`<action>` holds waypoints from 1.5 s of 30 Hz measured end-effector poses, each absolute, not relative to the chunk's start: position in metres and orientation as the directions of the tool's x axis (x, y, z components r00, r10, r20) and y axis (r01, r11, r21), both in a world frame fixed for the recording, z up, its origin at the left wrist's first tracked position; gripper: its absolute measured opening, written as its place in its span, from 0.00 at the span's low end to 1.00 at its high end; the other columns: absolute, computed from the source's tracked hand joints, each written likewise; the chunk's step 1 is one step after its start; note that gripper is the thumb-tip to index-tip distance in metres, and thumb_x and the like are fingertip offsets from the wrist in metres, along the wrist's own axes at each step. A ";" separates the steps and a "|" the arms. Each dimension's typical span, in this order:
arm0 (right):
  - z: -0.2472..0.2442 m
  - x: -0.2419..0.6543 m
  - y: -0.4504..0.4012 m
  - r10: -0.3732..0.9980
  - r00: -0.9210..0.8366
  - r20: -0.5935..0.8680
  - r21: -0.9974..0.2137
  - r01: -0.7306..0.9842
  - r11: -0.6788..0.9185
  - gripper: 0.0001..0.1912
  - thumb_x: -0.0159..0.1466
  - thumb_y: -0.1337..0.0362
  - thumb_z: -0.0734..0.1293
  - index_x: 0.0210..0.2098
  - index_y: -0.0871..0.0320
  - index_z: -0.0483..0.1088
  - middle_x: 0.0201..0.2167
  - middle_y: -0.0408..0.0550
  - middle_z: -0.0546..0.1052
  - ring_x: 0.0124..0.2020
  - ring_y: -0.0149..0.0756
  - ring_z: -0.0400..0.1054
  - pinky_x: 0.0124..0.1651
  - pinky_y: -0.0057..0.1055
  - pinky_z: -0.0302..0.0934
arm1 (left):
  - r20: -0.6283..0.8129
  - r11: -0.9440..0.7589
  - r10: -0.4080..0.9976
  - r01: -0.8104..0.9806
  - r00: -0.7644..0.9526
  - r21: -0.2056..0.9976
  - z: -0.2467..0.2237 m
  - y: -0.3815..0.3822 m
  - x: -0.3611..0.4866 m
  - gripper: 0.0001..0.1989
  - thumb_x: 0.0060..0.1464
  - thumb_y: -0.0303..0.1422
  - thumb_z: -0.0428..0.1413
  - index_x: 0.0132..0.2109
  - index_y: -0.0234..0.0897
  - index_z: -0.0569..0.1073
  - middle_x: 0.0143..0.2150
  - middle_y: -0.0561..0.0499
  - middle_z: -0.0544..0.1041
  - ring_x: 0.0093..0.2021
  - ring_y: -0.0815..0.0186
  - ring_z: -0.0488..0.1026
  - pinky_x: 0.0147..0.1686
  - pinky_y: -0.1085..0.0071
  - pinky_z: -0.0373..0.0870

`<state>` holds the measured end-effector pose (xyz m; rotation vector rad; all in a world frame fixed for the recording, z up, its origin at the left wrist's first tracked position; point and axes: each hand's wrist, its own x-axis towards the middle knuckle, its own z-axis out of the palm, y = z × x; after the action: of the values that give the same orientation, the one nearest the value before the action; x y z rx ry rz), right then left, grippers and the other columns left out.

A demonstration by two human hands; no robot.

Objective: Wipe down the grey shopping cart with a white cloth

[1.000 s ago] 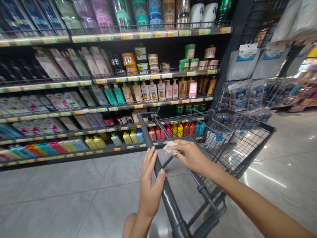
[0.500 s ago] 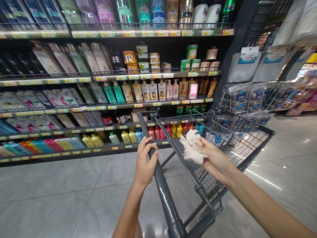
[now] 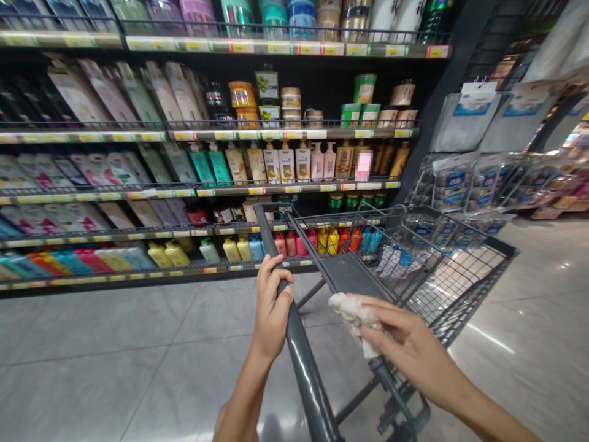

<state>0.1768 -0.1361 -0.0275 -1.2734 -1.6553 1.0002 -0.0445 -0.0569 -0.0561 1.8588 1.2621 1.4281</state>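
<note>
My left hand (image 3: 272, 313) is wrapped round the thick dark grey handlebar (image 3: 301, 356) of a shopping cart (image 3: 460, 270). In my right hand (image 3: 409, 347) a crumpled white tissue (image 3: 356, 316) is pinched between the thumb and fingers. The tissue lies over the thin grey bar behind the handle, close to the flat grey child-seat panel (image 3: 352, 276). Part of that bar is hidden beneath the tissue and my fingers.
Shelves (image 3: 221, 136) of shampoo bottles and jars stand ahead of the cart. Hanging packs (image 3: 455, 184) fill the rack at the right, behind the basket. Grey floor tiles (image 3: 115, 368) stretch along the left.
My right hand has come down and turned, bringing the tissue from above the seat panel onto the thin bar. My left hand keeps its hold on the handlebar.
</note>
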 end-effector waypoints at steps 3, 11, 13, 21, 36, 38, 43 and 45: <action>-0.022 0.179 -0.146 0.957 -0.270 0.106 -0.834 0.499 0.234 0.16 0.66 0.55 0.62 0.52 0.44 0.72 0.61 0.45 0.67 0.61 0.40 0.62 0.64 0.40 0.54 | 0.483 -0.460 0.875 0.362 0.030 0.811 -0.055 -0.058 -0.043 0.07 0.56 0.33 0.45 0.36 0.41 0.67 0.62 0.46 0.63 0.70 0.57 0.45 0.66 0.47 0.45; -0.031 0.164 -0.120 0.877 -0.338 0.341 -0.647 0.592 0.480 0.12 0.67 0.66 0.60 0.40 0.53 0.77 0.53 0.51 0.72 0.50 0.35 0.70 0.51 0.29 0.65 | 0.474 -0.454 0.880 0.358 0.035 0.816 -0.055 -0.064 -0.041 0.07 0.57 0.33 0.44 0.37 0.41 0.66 0.62 0.46 0.62 0.70 0.56 0.44 0.66 0.46 0.44; -0.032 0.160 -0.104 0.838 -0.389 0.382 -0.593 0.592 0.545 0.12 0.66 0.68 0.60 0.41 0.53 0.75 0.52 0.51 0.72 0.51 0.35 0.69 0.52 0.31 0.63 | 0.473 -0.456 0.880 0.361 0.046 0.813 -0.055 -0.066 -0.040 0.07 0.57 0.33 0.43 0.37 0.41 0.65 0.62 0.47 0.61 0.70 0.57 0.44 0.66 0.46 0.44; -0.026 0.136 -0.016 0.823 -0.421 0.382 -0.590 0.574 0.568 0.10 0.61 0.77 0.62 0.34 0.59 0.72 0.39 0.49 0.73 0.44 0.33 0.68 0.49 0.32 0.61 | 0.467 -0.449 0.882 0.395 0.053 0.802 -0.054 -0.077 -0.035 0.08 0.58 0.32 0.42 0.37 0.42 0.65 0.63 0.48 0.60 0.70 0.59 0.43 0.65 0.44 0.45; -0.038 0.090 0.099 0.928 -0.168 0.333 -0.651 0.671 0.355 0.07 0.60 0.72 0.66 0.38 0.61 0.73 0.43 0.49 0.71 0.46 0.35 0.67 0.52 0.35 0.61 | 0.438 -0.416 0.897 0.425 0.050 0.804 -0.058 -0.098 -0.023 0.09 0.61 0.34 0.40 0.38 0.42 0.64 0.64 0.46 0.59 0.70 0.56 0.42 0.63 0.40 0.50; -0.036 0.084 0.111 0.940 -0.140 0.312 -0.668 0.671 0.322 0.08 0.63 0.66 0.66 0.42 0.61 0.71 0.46 0.48 0.72 0.47 0.36 0.68 0.51 0.39 0.63 | 0.448 -0.422 0.893 0.432 0.046 0.797 -0.061 -0.101 -0.020 0.10 0.61 0.35 0.40 0.37 0.42 0.64 0.64 0.46 0.59 0.70 0.55 0.42 0.62 0.40 0.50; -0.030 0.074 0.130 0.969 -0.087 0.232 -0.732 0.640 0.233 0.15 0.66 0.57 0.64 0.49 0.58 0.68 0.50 0.50 0.72 0.47 0.37 0.69 0.49 0.41 0.66 | 0.487 -0.423 0.873 0.480 -0.010 0.768 -0.062 -0.106 -0.013 0.09 0.58 0.32 0.41 0.34 0.41 0.65 0.62 0.43 0.61 0.70 0.51 0.43 0.62 0.39 0.49; -0.028 0.074 0.130 0.979 -0.082 0.187 -0.762 0.617 0.197 0.15 0.66 0.57 0.64 0.49 0.58 0.68 0.49 0.49 0.72 0.46 0.37 0.69 0.48 0.40 0.67 | 0.488 -0.428 0.873 0.480 0.000 0.766 -0.061 -0.106 -0.013 0.09 0.58 0.32 0.41 0.34 0.41 0.65 0.62 0.44 0.62 0.69 0.51 0.45 0.61 0.39 0.51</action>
<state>0.0744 0.1298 -0.0284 -1.4989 -1.7835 0.6650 -0.0133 -0.1065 -0.0610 1.9039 1.3948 1.4069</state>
